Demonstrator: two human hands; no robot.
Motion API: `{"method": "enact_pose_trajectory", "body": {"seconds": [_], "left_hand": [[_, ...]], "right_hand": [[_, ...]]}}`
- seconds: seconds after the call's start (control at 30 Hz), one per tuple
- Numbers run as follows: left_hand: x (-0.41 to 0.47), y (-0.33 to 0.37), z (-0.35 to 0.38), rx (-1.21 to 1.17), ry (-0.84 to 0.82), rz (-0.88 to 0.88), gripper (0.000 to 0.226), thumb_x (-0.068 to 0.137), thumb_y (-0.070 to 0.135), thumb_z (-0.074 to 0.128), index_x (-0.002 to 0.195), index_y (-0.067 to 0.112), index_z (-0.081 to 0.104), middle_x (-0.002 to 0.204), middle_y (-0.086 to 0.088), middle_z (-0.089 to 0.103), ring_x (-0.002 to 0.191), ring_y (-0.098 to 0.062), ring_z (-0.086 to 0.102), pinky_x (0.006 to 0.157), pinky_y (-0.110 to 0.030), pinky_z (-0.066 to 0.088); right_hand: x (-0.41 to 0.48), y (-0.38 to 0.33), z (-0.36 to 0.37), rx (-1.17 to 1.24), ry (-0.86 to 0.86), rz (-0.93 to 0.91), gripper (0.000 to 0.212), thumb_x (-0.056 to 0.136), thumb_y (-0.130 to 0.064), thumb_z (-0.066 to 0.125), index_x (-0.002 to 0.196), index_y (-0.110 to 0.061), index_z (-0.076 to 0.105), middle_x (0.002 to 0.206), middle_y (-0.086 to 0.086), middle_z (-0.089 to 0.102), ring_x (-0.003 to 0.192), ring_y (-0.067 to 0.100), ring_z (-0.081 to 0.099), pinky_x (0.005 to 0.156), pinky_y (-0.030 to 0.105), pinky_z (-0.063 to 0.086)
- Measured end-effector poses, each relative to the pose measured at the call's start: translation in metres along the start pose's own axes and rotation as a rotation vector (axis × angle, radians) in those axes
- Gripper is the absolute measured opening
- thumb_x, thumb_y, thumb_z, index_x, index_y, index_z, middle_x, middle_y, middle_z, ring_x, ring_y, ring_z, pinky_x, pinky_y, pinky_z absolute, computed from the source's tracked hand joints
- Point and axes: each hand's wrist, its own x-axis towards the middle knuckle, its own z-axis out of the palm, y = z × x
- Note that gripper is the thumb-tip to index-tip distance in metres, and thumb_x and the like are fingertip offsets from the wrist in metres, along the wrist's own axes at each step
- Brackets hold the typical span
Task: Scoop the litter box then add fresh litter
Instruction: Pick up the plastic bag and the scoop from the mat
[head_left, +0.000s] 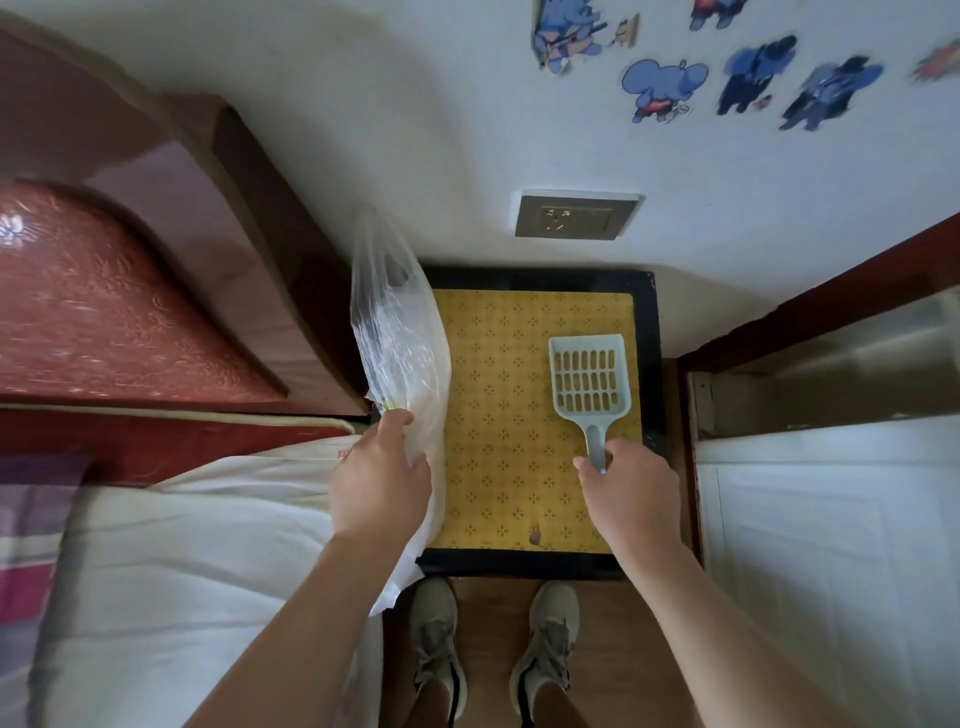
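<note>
Forearms outstretched, left grip (382, 480) around plastic bag (397, 338), right grip (631, 491) around scoop (589, 376) handle, over litter box (652, 364)

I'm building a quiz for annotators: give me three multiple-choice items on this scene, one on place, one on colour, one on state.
1. Where is the scoop? A on a shelf; B over the yellow tray; C in a bucket.
2. What colour is the scoop? A red; B pale blue; C black.
3. What is the left hand doing? A hanging idle; B pressing a wall; C gripping a clear bag.
Answers: 1 B, its slotted head shows against the tray's yellow base; 2 B, its plastic is pale blue; 3 C, fingers curl round the bag.
</note>
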Motion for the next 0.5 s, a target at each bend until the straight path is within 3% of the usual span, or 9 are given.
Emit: {"method": "enact_pose_trajectory", "body": {"seconds": [0.23,0.5], "left_hand": [[-0.010,0.007,-0.029,-0.045,0.040,0.045,0.041,0.087,0.015,0.066,0.127,0.016,0.055,0.105,-0.003,0.068,0.089,-0.027,0.064,0.067,-0.030,0.041],[-0.047,0.024,-0.096,-0.101,0.067,0.115,0.042,0.087,0.012,0.064,0.128,0.015,0.054,0.106,-0.004,0.068,0.086,-0.025,0.062,0.066,-0.032,0.041]], "right_hand": [[-0.018,-0.015,-0.021,0.012,0.045,-0.043,0.024,0.090,-0.041,0.067,0.077,-0.021,0.065,0.063,-0.011,0.058,0.054,0.003,0.055,0.048,0.014,0.035],[-0.071,-0.041,-0.089,0.009,0.141,-0.097,0.027,0.091,-0.040,0.064,0.072,-0.022,0.060,0.060,-0.008,0.054,0.051,0.005,0.052,0.047,0.016,0.031]]}}
